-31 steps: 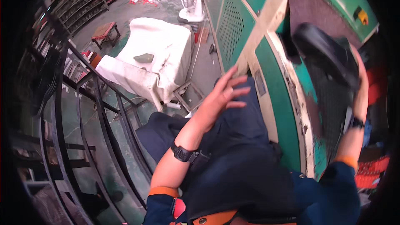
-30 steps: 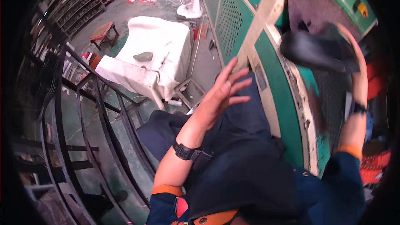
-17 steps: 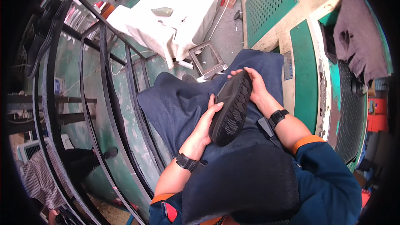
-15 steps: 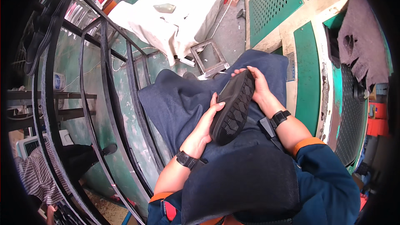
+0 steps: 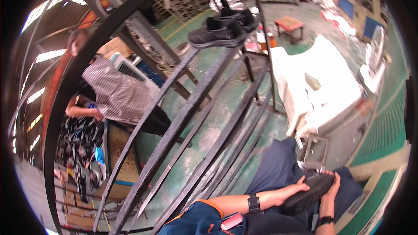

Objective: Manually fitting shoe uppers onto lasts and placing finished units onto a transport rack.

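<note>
A black shoe [image 5: 307, 194] lies on its side across my lap, held between both hands. My left hand [image 5: 291, 192] grips it along the near left side, thumb on top. Around the other end my right hand [image 5: 332, 188] is closed, its fingers wrapped over the edge. The shoe looks dark and somewhat blurred, so its sole pattern cannot be made out. Under it spreads the dark blue cloth [image 5: 274, 165] over my legs.
At my left stands a dark metal rack [image 5: 174, 150] of slanting bars, with black shoes [image 5: 217, 33] on top. Beyond it, a person in a checkered garment [image 5: 117, 85] bends near a bench [image 5: 124, 152]. A white-covered table [image 5: 324, 76] and a small metal frame [image 5: 315, 150] stand ahead.
The view has swung left and up, bringing the rack, its shoes and the other person into sight. My hands and the shoe now appear at the lower right, still gripped.
</note>
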`<state>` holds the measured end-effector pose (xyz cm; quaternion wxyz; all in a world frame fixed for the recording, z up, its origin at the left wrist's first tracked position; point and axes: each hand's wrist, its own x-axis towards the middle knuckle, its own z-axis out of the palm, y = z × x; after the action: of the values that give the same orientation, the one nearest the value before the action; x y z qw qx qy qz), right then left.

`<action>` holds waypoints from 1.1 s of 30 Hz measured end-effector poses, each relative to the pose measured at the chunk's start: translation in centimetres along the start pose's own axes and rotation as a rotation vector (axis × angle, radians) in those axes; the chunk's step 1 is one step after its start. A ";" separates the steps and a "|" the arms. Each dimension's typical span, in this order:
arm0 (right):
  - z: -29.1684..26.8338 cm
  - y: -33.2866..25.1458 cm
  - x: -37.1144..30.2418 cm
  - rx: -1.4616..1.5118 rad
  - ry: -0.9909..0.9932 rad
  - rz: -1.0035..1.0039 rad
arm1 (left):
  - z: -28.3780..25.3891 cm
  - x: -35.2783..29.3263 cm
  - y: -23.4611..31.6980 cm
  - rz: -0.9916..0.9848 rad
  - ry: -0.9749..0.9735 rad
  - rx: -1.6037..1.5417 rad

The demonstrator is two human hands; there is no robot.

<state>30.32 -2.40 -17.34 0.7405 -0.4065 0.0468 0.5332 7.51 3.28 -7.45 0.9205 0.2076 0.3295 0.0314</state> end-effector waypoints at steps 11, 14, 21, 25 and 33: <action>-2.4 -1.2 2.4 -0.001 0.034 -0.039 | -0.5 4.0 -0.2 0.003 -0.012 -0.048; -2.7 -0.4 2.8 -0.184 0.092 0.122 | -2.4 5.0 -0.2 -0.064 -0.178 -0.110; -0.9 1.0 1.8 -0.199 0.083 0.123 | -0.6 0.9 0.2 0.159 0.032 0.284; -0.6 0.5 1.5 -0.295 0.123 0.086 | -1.3 3.6 1.2 0.415 0.243 1.126; -1.0 0.6 0.5 -0.260 0.114 0.033 | -5.1 15.6 2.4 0.468 -0.014 1.287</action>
<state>30.38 -2.59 -18.61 0.6689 -0.5276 0.0259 0.5230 16.69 10.30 -19.28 0.5847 0.7795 0.2232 0.0262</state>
